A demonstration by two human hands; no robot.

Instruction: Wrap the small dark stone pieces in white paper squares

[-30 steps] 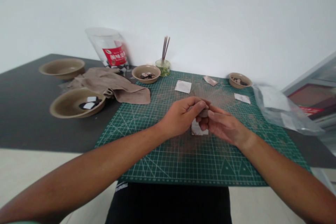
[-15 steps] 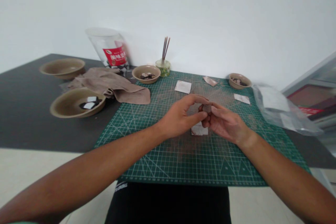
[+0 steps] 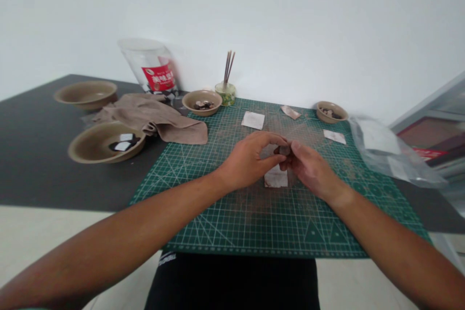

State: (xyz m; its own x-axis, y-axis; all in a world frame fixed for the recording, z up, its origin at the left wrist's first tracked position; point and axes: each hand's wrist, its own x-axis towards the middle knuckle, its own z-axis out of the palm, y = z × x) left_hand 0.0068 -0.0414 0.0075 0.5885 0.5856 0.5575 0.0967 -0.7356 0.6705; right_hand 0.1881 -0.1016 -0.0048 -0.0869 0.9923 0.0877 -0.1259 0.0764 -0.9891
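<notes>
My left hand and my right hand meet over the middle of the green cutting mat. Both pinch a small dark brown piece between thumbs and fingertips, a little above the mat. Just below the hands a small white paper square lies flat on the mat, partly hidden by my fingers.
Tan bowls stand at left, far left, back centre and back right. A brown cloth, a clear bag with a red label, a jar of sticks, more paper squares and a clear plastic bag lie around.
My hands rose slightly off the paper square and the fingers shifted around the dark piece, which now shows between the fingertips. Nothing else moved.
</notes>
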